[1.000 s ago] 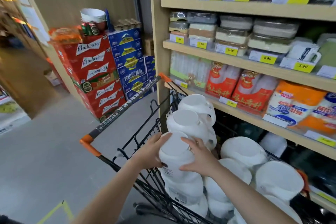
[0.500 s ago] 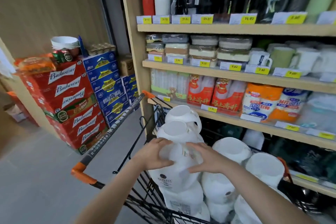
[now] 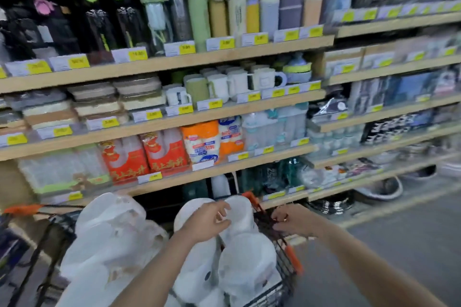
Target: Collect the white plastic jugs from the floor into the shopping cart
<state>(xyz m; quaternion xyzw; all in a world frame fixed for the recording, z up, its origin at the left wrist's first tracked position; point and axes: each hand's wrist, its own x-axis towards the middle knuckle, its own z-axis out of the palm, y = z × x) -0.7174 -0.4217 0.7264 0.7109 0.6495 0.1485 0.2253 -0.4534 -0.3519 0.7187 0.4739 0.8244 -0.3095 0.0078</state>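
Note:
Several white plastic jugs (image 3: 109, 239) fill the black wire shopping cart (image 3: 284, 257) with orange corners, bottoms up. My left hand (image 3: 207, 222) hovers over the jugs on the cart's right side with fingers loosely curled and nothing in it. To its right, my right hand (image 3: 291, 222) is at the cart's right rim with relaxed fingers and holds nothing. The frame is motion-blurred. No jug on the floor is in view.
Wooden store shelves (image 3: 174, 62) with bottles, mugs (image 3: 239, 82), boxes and packs stand right behind the cart. Grey floor (image 3: 411, 244) stretches to the right, with bowls and pans (image 3: 379, 189) under the lowest shelf.
Both hands let go of the jug they were setting in the cart and lifted off to the right. My view swung right, away from the beer boxes.

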